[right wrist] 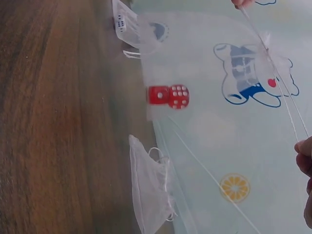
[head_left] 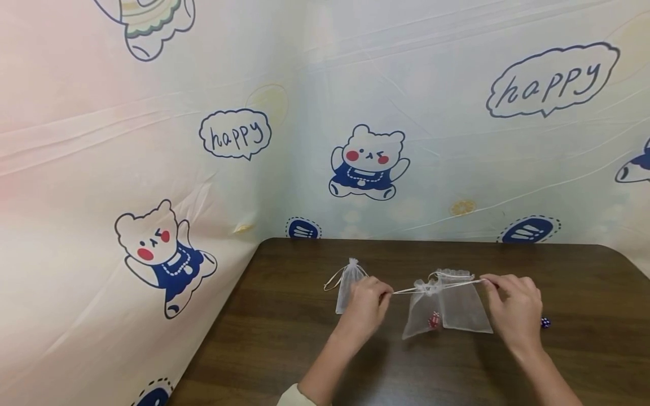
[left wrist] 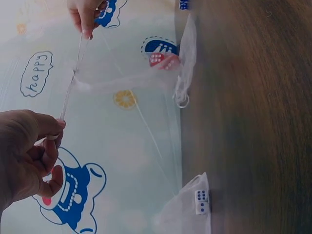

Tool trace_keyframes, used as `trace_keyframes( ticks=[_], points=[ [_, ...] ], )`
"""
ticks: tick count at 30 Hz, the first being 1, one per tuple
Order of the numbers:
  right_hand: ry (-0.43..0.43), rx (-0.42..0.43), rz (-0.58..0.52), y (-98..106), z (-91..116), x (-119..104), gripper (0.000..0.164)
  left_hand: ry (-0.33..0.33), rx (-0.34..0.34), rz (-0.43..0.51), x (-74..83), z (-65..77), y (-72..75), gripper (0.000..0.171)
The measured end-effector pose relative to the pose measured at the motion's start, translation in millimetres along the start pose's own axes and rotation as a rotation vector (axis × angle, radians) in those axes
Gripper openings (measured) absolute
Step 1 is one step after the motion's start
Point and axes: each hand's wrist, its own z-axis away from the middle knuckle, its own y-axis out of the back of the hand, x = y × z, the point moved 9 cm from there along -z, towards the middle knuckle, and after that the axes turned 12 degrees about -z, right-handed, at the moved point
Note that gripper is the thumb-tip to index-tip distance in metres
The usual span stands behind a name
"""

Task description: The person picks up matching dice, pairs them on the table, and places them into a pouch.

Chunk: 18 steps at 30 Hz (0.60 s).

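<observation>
A small sheer white drawstring bag (head_left: 417, 318) hangs between both hands, its mouth gathered, with red dice (right wrist: 168, 96) at the bottom. My left hand (head_left: 368, 301) pinches the drawstring (left wrist: 68, 95) on one side, between thumb and fingertip. On the other side, my right hand (head_left: 515, 310) pinches the string's other end, and the cord is stretched nearly straight. Behind the hanging bag, a second sheer bag (head_left: 467, 309) lies flat on the table. Beside my left hand rests a third bag (head_left: 347, 287), gathered at its neck, holding white dice (left wrist: 201, 202).
Blue dice (head_left: 545, 322) lie on the brown wooden table (head_left: 284, 344) just past my right hand, partly hidden by it. A printed cloth backdrop (head_left: 304, 169) with bears and "happy" bubbles stands along the table's back and left edges.
</observation>
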Motion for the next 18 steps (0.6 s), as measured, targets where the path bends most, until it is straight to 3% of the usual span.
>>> trace_keyframes(
  ticks=[11,18],
  points=[
    [0.02,0.007,0.017,0.8,0.2,0.0,0.007,0.031,0.076,0.002,-7.1,-0.5,8.0,0.005],
    [0.031,0.036,0.034,3.6,-0.1,-0.4,0.004,0.045,0.119,-0.047,-10.4,0.7,11.0,0.005]
  ],
)
